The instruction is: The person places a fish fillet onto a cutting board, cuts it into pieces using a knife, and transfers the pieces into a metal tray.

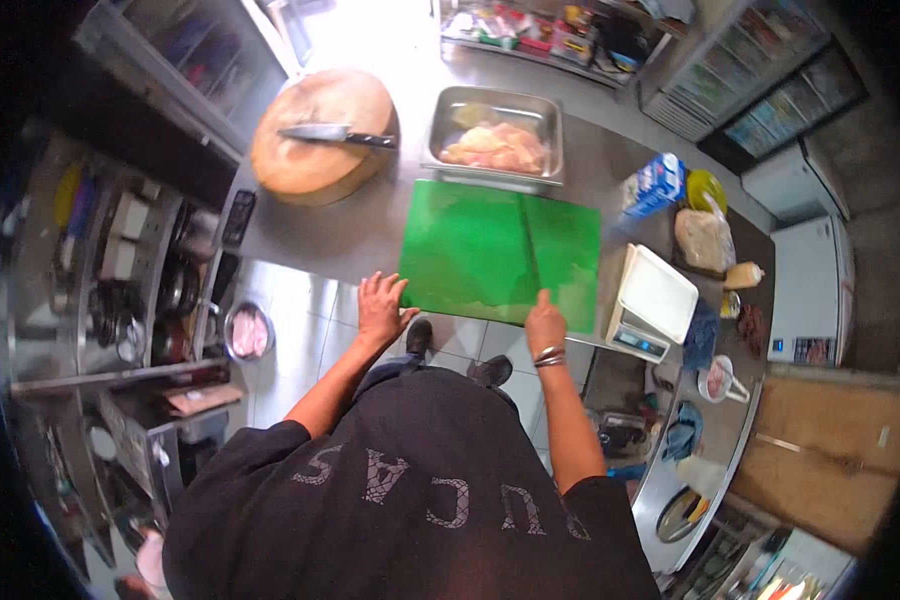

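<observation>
A green cutting board lies on the steel counter. My left hand rests at the board's lower left corner with its fingers spread, holding nothing. My right hand is closed at the lower right edge, gripping a long thin dark tool that extends up across the board; it looks like a knife or a steel, but its kind is unclear. Just beyond the board stands a metal tray with pale raw meat in it.
A round wooden block with a knife on top stands at the left. To the right are a white scale, a blue and white carton and a bagged item. A bowl of meat sits lower left.
</observation>
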The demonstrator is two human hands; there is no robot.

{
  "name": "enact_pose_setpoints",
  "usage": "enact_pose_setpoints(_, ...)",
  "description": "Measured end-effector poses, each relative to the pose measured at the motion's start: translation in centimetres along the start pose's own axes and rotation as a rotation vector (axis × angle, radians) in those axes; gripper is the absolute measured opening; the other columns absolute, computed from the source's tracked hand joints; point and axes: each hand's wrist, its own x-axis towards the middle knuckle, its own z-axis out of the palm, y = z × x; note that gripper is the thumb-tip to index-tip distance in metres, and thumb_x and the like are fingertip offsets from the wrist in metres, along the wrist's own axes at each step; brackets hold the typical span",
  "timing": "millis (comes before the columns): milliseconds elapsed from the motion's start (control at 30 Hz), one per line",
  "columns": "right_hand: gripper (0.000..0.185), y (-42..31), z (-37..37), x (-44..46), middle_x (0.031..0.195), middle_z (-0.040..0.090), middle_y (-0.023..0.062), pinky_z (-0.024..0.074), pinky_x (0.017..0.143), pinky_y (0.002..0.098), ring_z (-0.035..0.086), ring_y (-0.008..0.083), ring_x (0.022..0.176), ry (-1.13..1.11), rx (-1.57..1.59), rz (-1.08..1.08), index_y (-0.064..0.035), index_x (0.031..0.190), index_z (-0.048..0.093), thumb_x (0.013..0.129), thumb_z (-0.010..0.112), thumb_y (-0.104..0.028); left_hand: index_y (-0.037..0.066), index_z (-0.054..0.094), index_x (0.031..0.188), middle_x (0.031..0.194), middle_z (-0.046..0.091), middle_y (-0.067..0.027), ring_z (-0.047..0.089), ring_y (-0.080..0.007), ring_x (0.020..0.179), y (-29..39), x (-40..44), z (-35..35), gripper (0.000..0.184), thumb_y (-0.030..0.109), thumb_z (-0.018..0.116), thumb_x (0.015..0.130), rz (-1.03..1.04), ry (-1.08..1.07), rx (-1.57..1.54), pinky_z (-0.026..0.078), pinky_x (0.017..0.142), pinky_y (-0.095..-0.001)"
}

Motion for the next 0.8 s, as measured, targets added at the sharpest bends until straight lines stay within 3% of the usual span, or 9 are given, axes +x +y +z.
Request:
enact_pose_setpoints(133, 0.022, -5.0, 2.9, -2.5, 0.077, 0.067, 0.0263, 0.0547, 0.064, 0.0586, 0.068, 0.0476, 0.073, -0.031, 0.076, -0.191, -0.0036, 0.116, 0.052, 0.096, 0.050, -0.013, 0.014, 0.064, 0.134, 0.140, 0.059, -0.0070, 0.044, -0.0352, 0.139, -0.3, -1.3, 1.7, 0.066, 0.041, 0.085, 0.076, 0.002, 0.003, -0.004, 0.030, 0.119, -0.0563)
enact_pose_setpoints(267, 0.021, -2.9, 2.1, -2.3, 0.077, 0.067, 0.0232, 0.0537, 0.064, 0.0574, 0.067, 0.0436, 0.070, -0.100, 0.059, -0.369, -0.0067, 0.115, 0.056, 0.095, 0.052, -0.015, 0.014, 0.065, 0.131, 0.139, 0.060, -0.0074, 0.044, -0.0351, 0.139, 0.3, -1.5, 1.9, 0.064, 0.040, 0.085, 0.076, -0.025, 0.054, 0.012, 0.031, 0.118, -0.0552)
enact_pose_setpoints(433, 0.024, 3.0, -3.4, 3.9, 0.083, 0.070, 0.0165, 0.0540, 0.061, 0.0548, 0.068, 0.0400, 0.072, 0.025, -0.153, -0.335, -0.0123, 0.118, 0.058, 0.096, 0.053, -0.018, 0.014, 0.066, 0.128, 0.132, 0.062, -0.0071, 0.049, -0.0334, 0.132, 0.9, -2.5, 1.3, 0.061, 0.034, 0.087, 0.074, -0.061, 0.115, -0.017, 0.036, 0.112, -0.0522)
enact_pose_setpoints(533, 0.028, 4.7, -3.2, 8.4, 0.083, 0.069, 0.0156, 0.0548, 0.060, 0.0529, 0.069, 0.0389, 0.072, 0.046, -0.230, -0.421, -0.0128, 0.123, 0.058, 0.096, 0.053, -0.016, 0.014, 0.067, 0.123, 0.124, 0.064, -0.0061, 0.052, -0.0310, 0.125, 1.3, -2.7, 0.6, 0.058, 0.030, 0.088, 0.072, -0.081, 0.156, -0.029, 0.038, 0.108, -0.0500)
enact_pose_setpoints(700, 0.028, 0.5, 0.6, 11.9, 0.083, 0.068, 0.0171, 0.0556, 0.059, 0.0518, 0.069, 0.0406, 0.073, 0.050, -0.177, -0.563, -0.0116, 0.122, 0.058, 0.096, 0.050, -0.012, 0.016, 0.069, 0.116, 0.115, 0.064, -0.0043, 0.055, -0.0278, 0.118, 1.1, -2.2, 2.0, 0.052, 0.030, 0.088, 0.070, -0.090, 0.199, 0.003, 0.040, 0.104, -0.0482)
enact_pose_setpoints(800, 0.017, -1.7, 1.3, 12.6, 0.082, 0.068, 0.0198, 0.0543, 0.060, 0.0553, 0.067, 0.0437, 0.069, 0.044, -0.122, -0.578, -0.0101, 0.111, 0.057, 0.096, 0.049, -0.013, 0.017, 0.069, 0.108, 0.111, 0.065, -0.0001, 0.057, -0.0218, 0.111, 0.6, -1.6, 2.1, 0.050, 0.037, 0.086, 0.066, -0.079, 0.311, 0.069, 0.040, 0.101, -0.0461)
